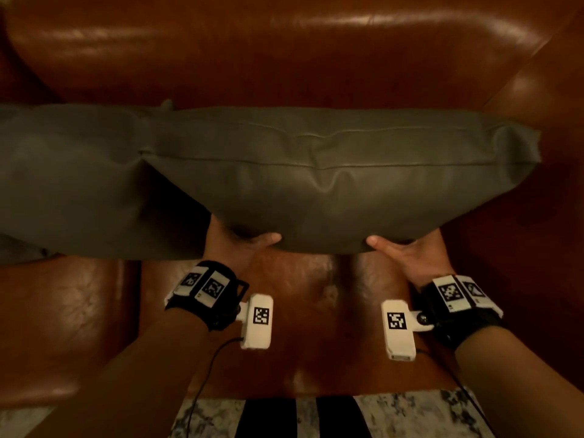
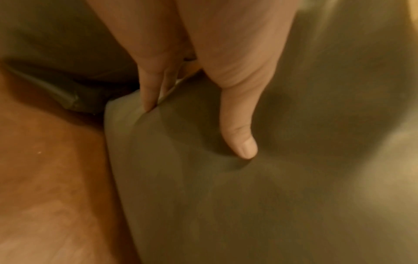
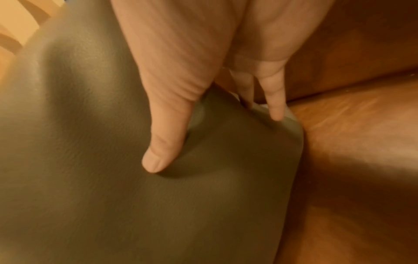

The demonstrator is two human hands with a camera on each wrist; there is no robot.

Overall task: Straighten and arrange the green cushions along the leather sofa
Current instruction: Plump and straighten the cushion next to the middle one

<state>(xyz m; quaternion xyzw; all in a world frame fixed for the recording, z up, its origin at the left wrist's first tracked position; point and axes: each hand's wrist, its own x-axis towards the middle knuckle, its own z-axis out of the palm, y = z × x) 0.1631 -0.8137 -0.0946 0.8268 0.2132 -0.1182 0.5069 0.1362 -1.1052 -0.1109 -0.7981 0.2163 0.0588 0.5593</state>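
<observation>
A large green cushion (image 1: 331, 172) stands in front of the brown leather sofa (image 1: 284, 52) backrest, above the seat. My left hand (image 1: 237, 240) grips its lower edge near the left corner, thumb pressed into the front face and fingers behind. My right hand (image 1: 401, 248) grips the lower edge near the right corner the same way. In the left wrist view the left hand (image 2: 194, 132) pinches the green cushion (image 2: 248, 196). In the right wrist view the right hand (image 3: 214, 142) pinches the green cushion (image 3: 90, 178). A second green cushion (image 1: 63, 184) leans just to the left, partly overlapped.
The sofa's right armrest (image 1: 543, 90) rises beside the held cushion. Bare seat leather (image 1: 300, 327) lies below the hands. A marbled floor with dark stripes (image 1: 316, 415) shows at the sofa's front edge.
</observation>
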